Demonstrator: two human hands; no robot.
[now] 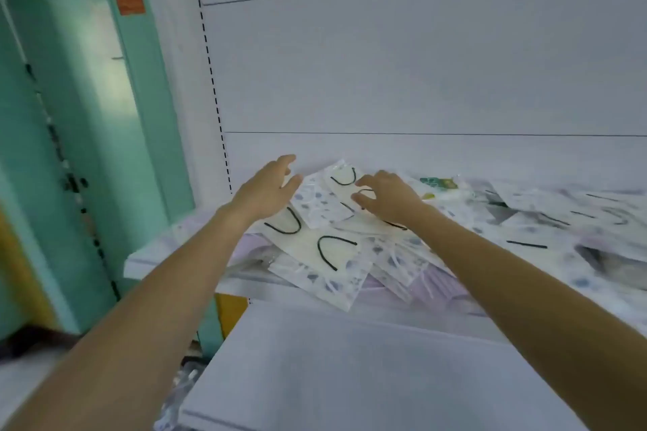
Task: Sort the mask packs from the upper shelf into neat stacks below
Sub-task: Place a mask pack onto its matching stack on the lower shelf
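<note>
1. Lower shelf [350, 378] lies nearest you, and the part in view shows only white board. No stack stands on it, so the sorting looks barely begun.
2. Your upper shelf [141, 261] carries every pack in view, from its left end across to the right edge of the view.
3. Across it the pile [402, 255] lies loose, with the packs overlapping at all angles. The glossy film will probably slide, so dragging one pack out could pull its neighbours along.
4. One front pack [325, 273] hangs past the shelf lip. A nudge from your forearm or a tug from beneath could tip it onto the shelf below, or off to the floor.
5. Your left hand [268, 191] is spread, fingers straight, at the pile's left edge and holds nothing. Whether it touches film is too blurred to tell.
6. Your right hand [388, 198], well apart from the left, has fingers curled down onto the top pack [332, 189]. Whether they grip it I cannot tell. A shallow pinch could catch only a black ear loop or a corner, and the pack might slip free as you lift.
</note>
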